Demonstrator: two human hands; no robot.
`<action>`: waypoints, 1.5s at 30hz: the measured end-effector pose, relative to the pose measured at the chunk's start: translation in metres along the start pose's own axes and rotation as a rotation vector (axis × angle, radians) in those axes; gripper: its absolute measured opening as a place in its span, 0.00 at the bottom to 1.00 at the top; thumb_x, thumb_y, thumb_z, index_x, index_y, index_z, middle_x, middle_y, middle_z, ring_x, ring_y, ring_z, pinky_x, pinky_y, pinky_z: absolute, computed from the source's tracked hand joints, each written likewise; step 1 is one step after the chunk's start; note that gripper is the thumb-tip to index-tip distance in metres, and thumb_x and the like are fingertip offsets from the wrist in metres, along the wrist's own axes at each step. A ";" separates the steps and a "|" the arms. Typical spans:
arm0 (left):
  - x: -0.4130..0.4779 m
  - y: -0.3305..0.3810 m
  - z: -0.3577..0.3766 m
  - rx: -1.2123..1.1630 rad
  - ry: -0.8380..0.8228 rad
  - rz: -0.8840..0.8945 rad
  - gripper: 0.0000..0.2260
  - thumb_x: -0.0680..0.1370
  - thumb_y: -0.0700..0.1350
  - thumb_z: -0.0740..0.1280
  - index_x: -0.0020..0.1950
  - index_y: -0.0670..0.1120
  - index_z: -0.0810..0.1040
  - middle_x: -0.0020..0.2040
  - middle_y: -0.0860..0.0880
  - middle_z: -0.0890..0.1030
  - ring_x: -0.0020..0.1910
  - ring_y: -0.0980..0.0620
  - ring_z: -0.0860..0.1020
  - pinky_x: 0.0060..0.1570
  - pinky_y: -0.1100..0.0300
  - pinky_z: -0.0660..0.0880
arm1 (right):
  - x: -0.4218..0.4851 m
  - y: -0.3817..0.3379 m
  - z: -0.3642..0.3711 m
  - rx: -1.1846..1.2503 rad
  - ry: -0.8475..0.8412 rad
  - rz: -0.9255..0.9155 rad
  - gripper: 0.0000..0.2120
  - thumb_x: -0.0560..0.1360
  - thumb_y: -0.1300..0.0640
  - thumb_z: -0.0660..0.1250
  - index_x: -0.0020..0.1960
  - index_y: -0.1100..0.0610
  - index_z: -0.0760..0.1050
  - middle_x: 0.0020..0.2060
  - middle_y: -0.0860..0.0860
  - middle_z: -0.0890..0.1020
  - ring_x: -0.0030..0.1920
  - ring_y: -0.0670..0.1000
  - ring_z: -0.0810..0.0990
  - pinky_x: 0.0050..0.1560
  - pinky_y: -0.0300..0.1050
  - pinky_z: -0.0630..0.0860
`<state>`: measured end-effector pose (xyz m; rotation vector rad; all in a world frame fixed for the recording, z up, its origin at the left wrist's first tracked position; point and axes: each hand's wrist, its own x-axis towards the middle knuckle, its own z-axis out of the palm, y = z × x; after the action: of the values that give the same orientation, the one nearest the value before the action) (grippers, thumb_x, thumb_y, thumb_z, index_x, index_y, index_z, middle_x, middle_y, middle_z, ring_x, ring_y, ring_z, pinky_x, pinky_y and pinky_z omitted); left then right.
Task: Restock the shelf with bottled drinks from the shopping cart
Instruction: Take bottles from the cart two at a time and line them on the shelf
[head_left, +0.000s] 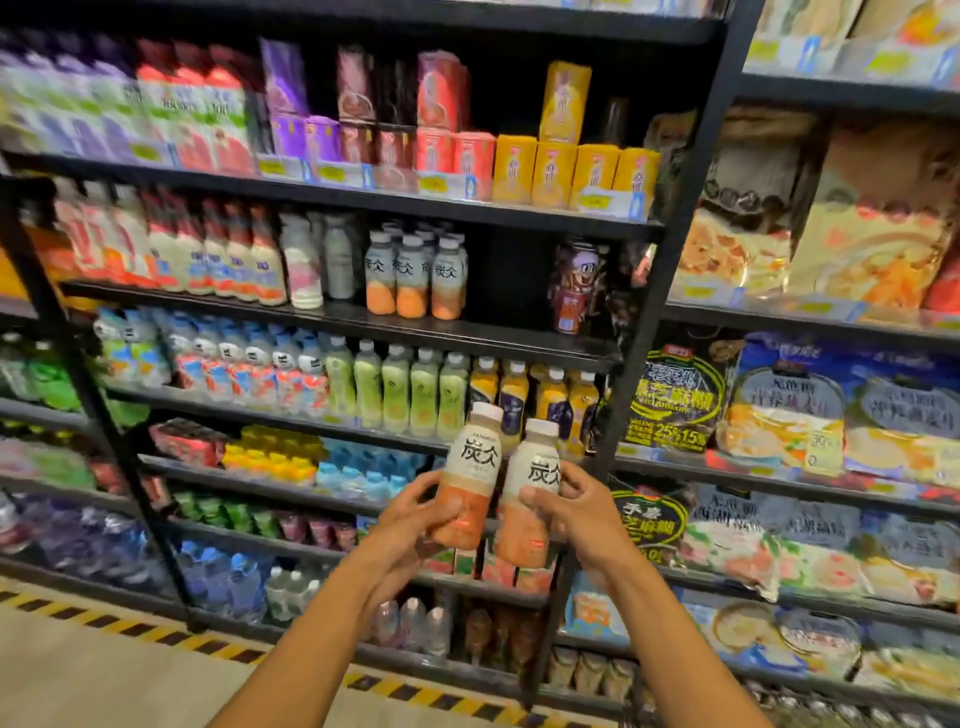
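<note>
Gripping capped cream-orange drink bottle (470, 467) in L hand (410, 525), twin bottle (530, 486) in R hand (587, 514), fingers curling round each, facing drinks shelf (332, 313).

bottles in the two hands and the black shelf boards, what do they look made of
Left-hand bottle and right-hand bottle: probably plastic, under a smooth printed sleeve, cream above, orange below, with soft sheen; white caps look matte plastic. Shelf boards: likely painted metal, given thin black edges and slim uprights, though blur leaves it open.
</note>
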<state>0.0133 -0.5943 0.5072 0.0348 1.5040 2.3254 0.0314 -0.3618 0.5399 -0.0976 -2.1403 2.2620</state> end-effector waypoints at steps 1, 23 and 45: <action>0.011 0.009 -0.003 0.011 0.009 0.016 0.28 0.67 0.41 0.82 0.65 0.49 0.78 0.56 0.40 0.85 0.50 0.43 0.83 0.50 0.50 0.79 | 0.013 -0.005 0.004 0.002 -0.012 -0.011 0.18 0.73 0.65 0.77 0.59 0.51 0.80 0.48 0.49 0.89 0.46 0.47 0.87 0.38 0.39 0.80; 0.201 0.175 -0.074 0.035 0.004 0.292 0.37 0.60 0.48 0.82 0.68 0.50 0.77 0.54 0.40 0.86 0.47 0.46 0.84 0.45 0.54 0.79 | 0.261 -0.109 0.081 -0.073 0.018 -0.317 0.26 0.69 0.67 0.79 0.64 0.51 0.78 0.52 0.54 0.88 0.54 0.54 0.87 0.48 0.46 0.83; 0.292 0.234 -0.174 0.059 -0.118 0.303 0.40 0.62 0.45 0.82 0.72 0.48 0.73 0.60 0.39 0.84 0.58 0.40 0.82 0.62 0.39 0.76 | 0.406 -0.080 0.162 -0.479 0.373 -0.369 0.41 0.62 0.46 0.82 0.72 0.48 0.72 0.60 0.50 0.81 0.59 0.49 0.82 0.60 0.51 0.81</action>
<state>-0.3654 -0.7390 0.5879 0.4364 1.6000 2.4556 -0.3859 -0.4934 0.6174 -0.1105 -2.2132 1.3840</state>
